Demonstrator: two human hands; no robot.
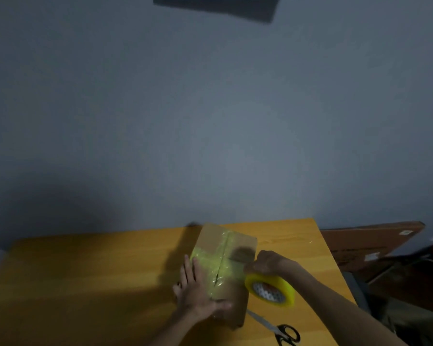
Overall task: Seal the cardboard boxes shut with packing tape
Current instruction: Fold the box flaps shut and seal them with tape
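- Pressing down on the box's (238, 242) left side, the left hand (198, 293) is lying open, fingers straight.
- The right hand (268, 263) is gripping the roll (270, 289) from above, just right of the box.
- The box is sitting between the hands, its long axis running away from them; tape (210, 265) is crossing it toward the roll.
- Scissors (283, 330) are lying nearer the right hand, probably for cutting.

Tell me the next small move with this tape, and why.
Probably draw the tape roll down the right side of the box and press the strip on. The right hand grips the roll there, the strip crosses the seam, the left hand steadies it; scissors lie close.
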